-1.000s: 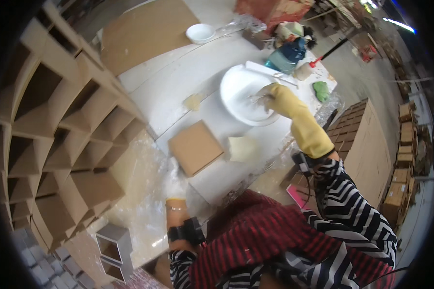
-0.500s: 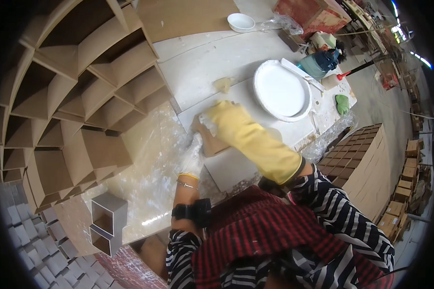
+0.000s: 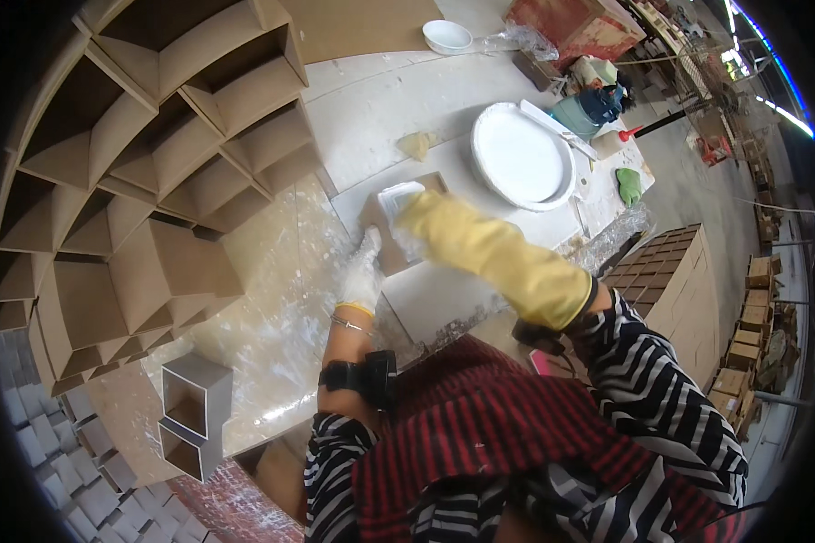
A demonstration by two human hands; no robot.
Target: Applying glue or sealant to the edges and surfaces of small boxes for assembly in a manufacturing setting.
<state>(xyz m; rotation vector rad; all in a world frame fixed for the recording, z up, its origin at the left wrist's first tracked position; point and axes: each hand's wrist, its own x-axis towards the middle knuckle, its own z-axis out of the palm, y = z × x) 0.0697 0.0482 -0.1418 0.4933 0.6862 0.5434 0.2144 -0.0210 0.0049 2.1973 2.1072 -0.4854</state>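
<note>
A small brown fibreboard box [image 3: 401, 261] sits on a pale board on the worktable, with wet white paint on its upper face. Against its near left side, my left hand [image 3: 363, 271], in a paint-stained white glove, grips the box. My right hand [image 3: 448, 226] wears a long yellow rubber glove and is over the painted face. Motion blurs its fingertips, so whatever they may hold is hidden. Beyond the box lies a yellowish sponge piece [image 3: 415, 146]. A round tub of white paint [image 3: 522, 158] stands to the right, with a flat stick [image 3: 552, 127] across its rim.
Brown compartment shelving [image 3: 167, 172] rises at the left. Two joined grey boxes [image 3: 195, 407] stand at the table's near left. A white bowl [image 3: 447, 37], a bluish jug [image 3: 584, 113] and a green cloth [image 3: 628, 185] lie farther off. Stacked brown boxes [image 3: 666, 281] stand at the right.
My right hand has shifted slightly across the box, uncovering more white paint on its upper face. My left hand stays at the box's side. The whole view has tilted slightly.
</note>
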